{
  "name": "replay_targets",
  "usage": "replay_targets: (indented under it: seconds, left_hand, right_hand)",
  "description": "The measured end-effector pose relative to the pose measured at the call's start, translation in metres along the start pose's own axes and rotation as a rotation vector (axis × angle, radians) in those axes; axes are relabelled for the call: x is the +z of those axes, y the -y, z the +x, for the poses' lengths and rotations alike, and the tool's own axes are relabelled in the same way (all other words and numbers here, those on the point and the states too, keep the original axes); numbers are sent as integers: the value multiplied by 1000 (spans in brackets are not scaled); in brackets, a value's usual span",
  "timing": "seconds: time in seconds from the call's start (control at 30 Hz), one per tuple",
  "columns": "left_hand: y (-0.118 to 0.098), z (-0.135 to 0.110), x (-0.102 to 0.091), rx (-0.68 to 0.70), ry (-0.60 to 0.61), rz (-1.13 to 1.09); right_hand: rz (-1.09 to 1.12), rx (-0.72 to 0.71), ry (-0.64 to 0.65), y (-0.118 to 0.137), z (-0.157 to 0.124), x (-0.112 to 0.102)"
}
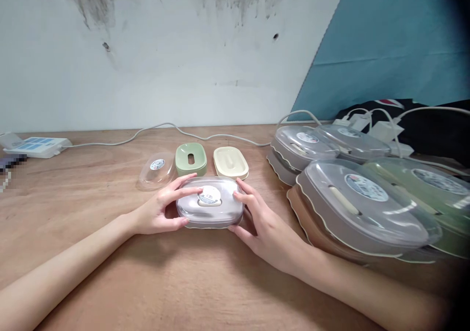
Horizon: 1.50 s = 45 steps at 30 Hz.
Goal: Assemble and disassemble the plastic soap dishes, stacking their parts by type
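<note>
An oval grey plastic box [216, 217] with a clear lid and a round sticker lies in the middle of the wooden table. My left hand [163, 206] grips its left end, with a fingertip at the sticker and the thumb low on the side. From the right, my right hand [261, 218] clasps the other end, fingers on the lid and thumb at the bottom edge. Just behind are a clear lid [150, 174] with a sticker, a green piece [200, 155] with an oblong slot, and a cream tray [220, 162] with a raised centre.
Stacks of similar lidded boxes [352, 223] in grey and green crowd the right side. A pale cable [143, 136] runs along the wall from a white power strip [46, 148] at far left. White plugs [384, 131] and dark cloth sit at back right.
</note>
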<state>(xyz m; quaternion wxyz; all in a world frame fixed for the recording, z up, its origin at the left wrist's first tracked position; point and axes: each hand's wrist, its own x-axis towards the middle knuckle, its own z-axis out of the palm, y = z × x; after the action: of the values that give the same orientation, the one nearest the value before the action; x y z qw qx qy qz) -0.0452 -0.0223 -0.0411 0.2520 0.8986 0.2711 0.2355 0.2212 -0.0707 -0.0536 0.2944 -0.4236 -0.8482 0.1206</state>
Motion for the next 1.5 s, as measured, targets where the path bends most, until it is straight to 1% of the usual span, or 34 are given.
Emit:
replay_targets:
  seconds: [0.17,0.27,0.33,0.43,0.47,0.5,0.6,0.67,0.73,0.8,0.87,0.93,1.0,1.07,1.17,1.23,1.33,1.4,1.43,1.5]
  left_hand:
    - [1,0,-2,-1,8,-30]
    - [-3,2,-5,-22,43,-45]
    - [-9,3,-4,-9,103,-66]
    - [-17,4,2,48,173,-121]
    - [-18,4,4,68,180,-132]
    - [-18,4,7,84,173,-133]
    - [-14,4,11,88,68,-40]
    - [-10,10,12,74,-30,80]
    - [-7,23,13,72,-88,222]
    - [-4,42,17,96,-89,398]
    - [-1,64,23,125,-48,576]
    - [3,80,30,152,-32,629]
    - [6,88,36,158,-50,641]
    - [8,87,38,142,-91,660]
    - [8,78,38,103,-152,688]
    - [7,72,36,79,-178,704]
    - [4,68,36,56,-196,721]
    - [2,67,37,48,-195,726]
    - [2,67,37,45,-193,727]
    - [1,67,38,37,-190,728]
  right_hand:
    - [-15,-25,-20,1,0,1]
    - [-49,-84,-46,3,0,-3]
    - [-79,-196,-28,5,-1,-8]
    - [-133,-417,31,10,-2,-17]
    - [-156,-458,51,12,-2,-20]
    - [-185,-468,74,14,-4,-22]
    - [-314,-385,122,22,-13,-28]
    - [-404,-320,108,27,-20,-31]
    - [-480,-266,59,32,-27,-33]
    - [-548,-210,-1,35,-29,-34]
    - [-616,-148,-53,36,-28,-35]
    - [-673,-89,-86,36,-27,-35]
    - [-712,-84,-107,35,-28,-34]
    - [-728,-145,-111,33,-32,-33]
    - [-752,-221,-107,28,-35,-31]
    - [-798,-190,-106,24,-30,-30]
    - [-879,-74,-74,18,-15,-27]
    - [-925,-17,-88,17,-9,-25]
    - [-933,-14,-106,18,-9,-24]
    - [-911,-53,-129,22,-13,-22]
